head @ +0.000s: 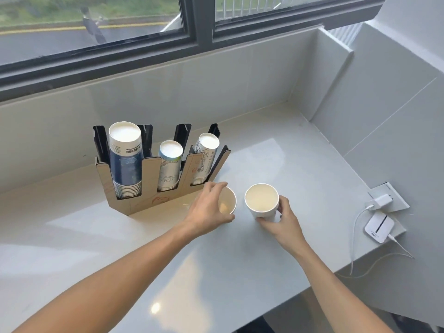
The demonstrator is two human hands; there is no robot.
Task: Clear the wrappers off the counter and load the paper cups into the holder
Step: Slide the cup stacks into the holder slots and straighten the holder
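Each hand has closed on a loose paper cup standing on the surface just in front of the holder [153, 188]: left hand [209, 207] around the left cup [228, 200], right hand [281, 222] around the right cup [262, 200]. No wrappers visible. Best to flip each upside down (like the stacks) and nest squarely without crushing rims.

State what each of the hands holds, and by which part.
Left hand: a tilted paper cup, gripped around its side wall. Right hand: an upright paper cup, gripped low on its side.
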